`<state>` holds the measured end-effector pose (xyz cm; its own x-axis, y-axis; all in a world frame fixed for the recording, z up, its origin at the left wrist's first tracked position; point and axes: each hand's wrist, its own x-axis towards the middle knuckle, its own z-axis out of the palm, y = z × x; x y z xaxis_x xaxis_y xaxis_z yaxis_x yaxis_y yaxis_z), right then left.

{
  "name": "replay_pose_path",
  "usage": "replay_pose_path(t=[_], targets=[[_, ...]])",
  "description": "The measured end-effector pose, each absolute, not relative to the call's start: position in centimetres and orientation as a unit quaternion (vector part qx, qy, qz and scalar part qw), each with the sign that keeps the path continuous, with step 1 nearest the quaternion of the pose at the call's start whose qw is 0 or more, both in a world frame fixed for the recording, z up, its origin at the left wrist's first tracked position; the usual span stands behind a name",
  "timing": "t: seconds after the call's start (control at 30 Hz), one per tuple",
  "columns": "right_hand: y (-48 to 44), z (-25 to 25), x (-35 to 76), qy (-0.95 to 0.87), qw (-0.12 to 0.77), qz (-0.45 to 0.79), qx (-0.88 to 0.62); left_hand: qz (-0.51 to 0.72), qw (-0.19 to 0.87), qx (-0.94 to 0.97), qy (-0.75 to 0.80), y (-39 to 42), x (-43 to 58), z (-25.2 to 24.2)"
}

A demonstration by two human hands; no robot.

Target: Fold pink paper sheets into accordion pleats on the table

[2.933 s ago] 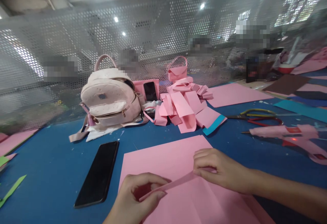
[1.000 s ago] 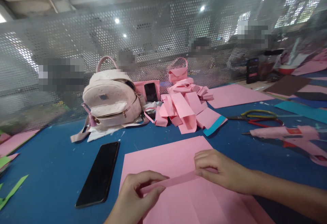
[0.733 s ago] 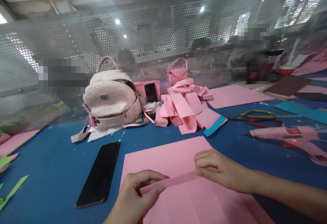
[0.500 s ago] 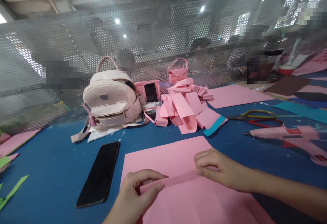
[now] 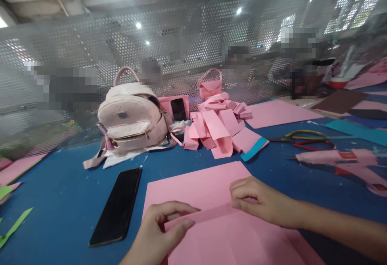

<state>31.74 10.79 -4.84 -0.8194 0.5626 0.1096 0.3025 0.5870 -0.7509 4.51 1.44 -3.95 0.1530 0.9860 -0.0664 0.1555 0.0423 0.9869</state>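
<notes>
A creased sheet of pink paper (image 5: 217, 238) lies in front of me, its far edge turned up as a narrow folded strip. My left hand (image 5: 165, 224) pinches the left end of that strip between thumb and fingers. Farther right along the same fold, my right hand (image 5: 260, 202) is closed on the paper, thumb against curled fingers. Beneath it rests a second, flat pink sheet (image 5: 196, 186), whose far part shows beyond my hands. The near end of the creased sheet runs out of view at the bottom.
A black phone (image 5: 116, 206) lies left on the blue table (image 5: 60, 200). Behind stand a pale backpack (image 5: 133, 115) and a heap of pink paper pieces (image 5: 216, 124), with a small paper bag (image 5: 211, 88) above. Scissors (image 5: 308, 138) and a pink glue gun (image 5: 341, 158) lie right.
Almost nothing differs. My left hand and the paper's left corner have shifted very slightly left; my right hand stays in place.
</notes>
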Motion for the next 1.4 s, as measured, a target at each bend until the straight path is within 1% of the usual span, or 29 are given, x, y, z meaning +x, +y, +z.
replay_pose_path(t=[0.17, 0.4, 0.6, 0.7, 0.8, 1.03, 1.2, 1.4], targets=[[10.7, -4.7, 31.7, -0.874, 0.169, 0.382, -0.247, 0.408, 0.526, 0.552, 0.502, 1.4, 4.5, -4.0], [10.8, -4.5, 31.5, -0.875, 0.17, 0.379, -0.25, 0.407, 0.519, 0.558, 0.504, 1.4, 4.6, -3.8], [10.6, -4.6, 31.6, -0.866, 0.19, 0.364, -0.286, 0.439, 0.417, 0.57, 0.556, 1.8, 4.6, -4.1], [10.6, -4.5, 31.6, -0.845, 0.226, 0.356, -0.328, 0.471, 0.451, 0.512, 0.559, 2.0, 4.6, -4.3], [10.5, -4.3, 31.6, -0.831, 0.247, 0.359, -0.346, 0.512, 0.502, 0.47, 0.515, 2.0, 4.7, -4.4], [10.2, -4.4, 31.8, -0.839, 0.25, 0.348, -0.335, 0.522, 0.506, 0.474, 0.497, 1.8, 4.9, -4.6], [9.8, -4.1, 31.8, -0.861, 0.237, 0.3, -0.336, 0.484, 0.525, 0.492, 0.498, 1.6, 4.5, -4.5], [8.7, -3.2, 31.7, -0.896, 0.237, 0.2, -0.318, 0.45, 0.484, 0.557, 0.503, 1.7, 4.4, -4.4]])
